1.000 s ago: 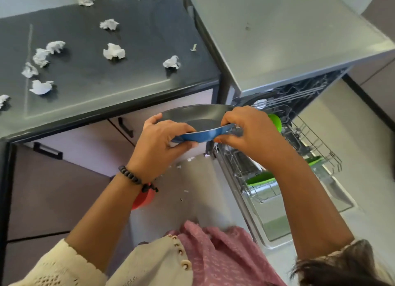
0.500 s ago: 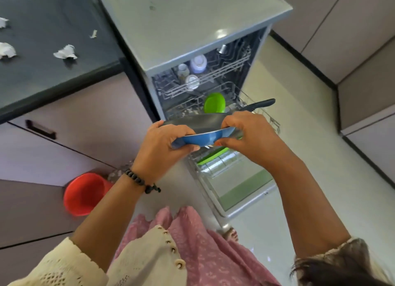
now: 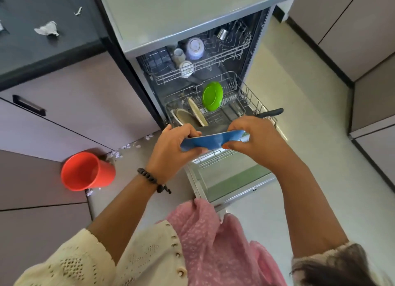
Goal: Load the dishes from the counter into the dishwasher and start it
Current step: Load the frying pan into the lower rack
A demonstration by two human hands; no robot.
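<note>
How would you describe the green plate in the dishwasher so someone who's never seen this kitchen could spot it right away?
Find the open dishwasher beside the dark counter and look at its pulled-out lower rack. The green plate stands on edge toward the back of that rack, just right of two beige plates. It is the only bright green dish there; the cups above it are pale.

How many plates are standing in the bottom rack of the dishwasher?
3: a green plate upright near the middle, and two beige plates leaning at the front left. The pan may hide more.
</note>
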